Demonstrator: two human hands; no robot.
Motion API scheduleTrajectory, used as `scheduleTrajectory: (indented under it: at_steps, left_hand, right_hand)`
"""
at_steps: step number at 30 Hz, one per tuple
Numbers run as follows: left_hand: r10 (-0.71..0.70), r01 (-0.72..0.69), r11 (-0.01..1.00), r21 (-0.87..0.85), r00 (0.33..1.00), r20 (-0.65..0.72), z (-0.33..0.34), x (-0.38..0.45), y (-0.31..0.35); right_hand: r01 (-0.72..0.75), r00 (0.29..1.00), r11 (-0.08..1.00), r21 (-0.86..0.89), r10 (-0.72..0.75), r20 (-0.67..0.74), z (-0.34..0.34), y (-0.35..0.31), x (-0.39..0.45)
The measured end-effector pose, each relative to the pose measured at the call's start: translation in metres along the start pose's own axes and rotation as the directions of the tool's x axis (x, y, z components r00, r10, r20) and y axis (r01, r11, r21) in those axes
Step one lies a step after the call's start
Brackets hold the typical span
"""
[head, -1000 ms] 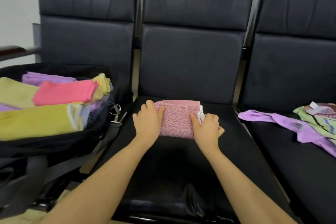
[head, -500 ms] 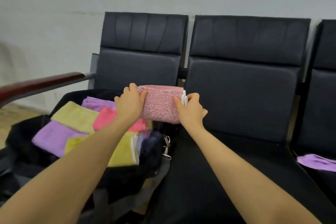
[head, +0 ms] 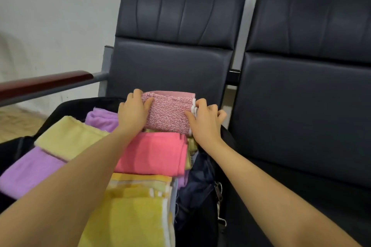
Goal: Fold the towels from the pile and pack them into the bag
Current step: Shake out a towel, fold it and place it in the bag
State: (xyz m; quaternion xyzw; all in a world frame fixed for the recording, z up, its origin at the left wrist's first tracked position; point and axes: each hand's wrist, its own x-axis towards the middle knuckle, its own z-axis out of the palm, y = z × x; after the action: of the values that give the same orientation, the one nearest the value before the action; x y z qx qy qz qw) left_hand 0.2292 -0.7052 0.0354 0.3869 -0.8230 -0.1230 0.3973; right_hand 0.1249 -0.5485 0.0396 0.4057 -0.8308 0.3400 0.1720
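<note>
Having just been carried off the middle seat, the folded pink speckled towel [head: 169,113] is now hovering over the far end of the black bag [head: 200,190], left hand [head: 133,114] and right hand [head: 204,122] each gripping an end, so only lowering it in remains.

Two dark padded chairs, the left chair [head: 172,62] and the right chair [head: 305,90], stand side by side against a pale wall [head: 56,16]. A reddish-brown armrest [head: 40,84] runs along the left.
</note>
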Motion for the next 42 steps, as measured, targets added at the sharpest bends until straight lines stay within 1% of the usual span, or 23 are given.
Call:
scheduleTrajectory:
  at_steps: [2,5,6,7,8,9,10,11,12,13,14,15,16,17,20,21,23,26,31,33,35,37,42]
  left_hand:
    - [-0.018,0.015,0.998,0.053,0.998,0.061,0.011,-0.001,-0.015]
    - [-0.11,0.068,0.981,0.181,0.966,0.234,0.019,-0.002,-0.03]
    - [-0.137,0.084,0.976,0.203,0.955,0.263,0.019,-0.003,-0.031]
    - [-0.142,0.085,0.971,0.222,0.957,0.252,0.017,-0.004,-0.03]
    - [-0.105,0.056,0.97,0.237,0.974,0.2,0.017,-0.005,-0.027]
    - [-0.024,-0.006,0.97,0.242,0.993,0.119,0.016,-0.006,-0.023]
    - [0.097,-0.106,0.971,0.213,0.994,0.052,0.016,-0.007,-0.016]
    - [0.215,-0.219,0.963,0.154,0.976,0.044,0.017,-0.007,-0.01]
    - [0.296,-0.307,0.947,0.088,0.947,0.124,0.016,-0.008,-0.002]
    - [0.318,-0.345,0.937,0.056,0.909,0.271,0.018,-0.009,0.005]
    - [0.277,-0.349,0.934,0.081,0.848,0.452,0.022,-0.011,0.009]
    - [0.225,-0.355,0.927,0.119,0.784,0.579,0.027,-0.013,0.01]
    - [0.192,-0.365,0.919,0.148,0.742,0.643,0.032,-0.015,0.01]
    - [0.18,-0.379,0.911,0.165,0.722,0.668,0.036,-0.017,0.009]
    - [0.155,-0.39,0.899,0.197,0.706,0.691,0.037,-0.017,0.009]
    - [0.153,-0.38,0.904,0.196,0.717,0.68,0.033,-0.017,0.011]
    - [0.173,-0.352,0.919,0.179,0.767,0.617,0.02,-0.019,0.018]
    - [0.267,-0.385,0.909,0.159,0.831,0.488,-0.006,-0.029,0.034]
    - [0.364,-0.44,0.891,0.116,0.842,0.398,-0.038,-0.07,0.09]
    - [0.402,-0.484,0.866,0.125,0.823,0.401,-0.043,-0.097,0.118]
    - [0.469,-0.562,0.818,0.122,0.775,0.423,-0.043,-0.125,0.15]
    - [0.522,-0.602,0.797,0.046,0.725,0.449,-0.04,-0.154,0.185]
    - [0.61,-0.615,0.768,-0.179,0.616,0.499,-0.014,-0.224,0.285]
  right_hand:
    - [0.051,0.999,0.995,-0.086,-0.049,0.019,0.009,0.0,-0.001]
    - [0.107,0.993,0.964,-0.242,-0.094,0.067,0.016,0.0,-0.006]
    - [0.115,0.993,0.948,-0.295,-0.101,0.064,0.018,0.0,-0.007]
    - [0.122,0.992,0.933,-0.338,-0.12,0.029,0.018,0.0,-0.007]
    - [0.142,0.988,0.915,-0.377,-0.155,-0.005,0.018,0.001,-0.005]
    - [0.189,0.977,0.895,-0.405,-0.211,-0.01,0.017,0.001,-0.002]
    - [0.267,0.962,0.865,-0.425,-0.266,0.063,0.013,0.001,0.002]
    - [0.363,0.932,0.819,-0.445,-0.318,0.176,0.01,0.003,0.007]
    - [0.442,0.893,0.773,-0.455,-0.335,0.299,0.008,0.005,0.012]
    - [0.474,0.867,0.75,-0.462,-0.307,0.393,0.007,0.008,0.015]
    - [0.466,0.855,0.755,-0.461,-0.25,0.454,0.006,0.011,0.017]
    - [0.435,0.85,0.777,-0.455,-0.189,0.491,0.006,0.015,0.017]
    - [0.408,0.844,0.796,-0.446,-0.144,0.516,0.008,0.018,0.015]
    - [0.392,0.835,0.807,-0.441,-0.111,0.539,0.01,0.021,0.013]
    - [0.346,0.808,0.851,-0.396,-0.056,0.587,0.011,0.026,0.01]
    - [0.327,0.808,0.87,-0.37,-0.054,0.587,0.008,0.025,0.01]
    - [0.311,0.823,0.891,-0.331,-0.079,0.562,-0.002,0.024,0.007]
    - [0.282,0.88,0.916,-0.286,-0.128,0.458,-0.027,0.023,-0.008]
    - [0.216,0.917,0.94,-0.263,-0.103,0.384,-0.086,0.049,-0.057]
    - [0.184,0.932,0.941,-0.284,-0.075,0.354,-0.114,0.068,-0.079]
    - [0.14,0.95,0.941,-0.308,-0.04,0.309,-0.145,0.09,-0.101]
    - [0.081,0.963,0.94,-0.332,0.013,0.27,-0.179,0.115,-0.123]
    - [-0.059,0.974,0.915,-0.398,0.14,0.178,-0.262,0.193,-0.179]
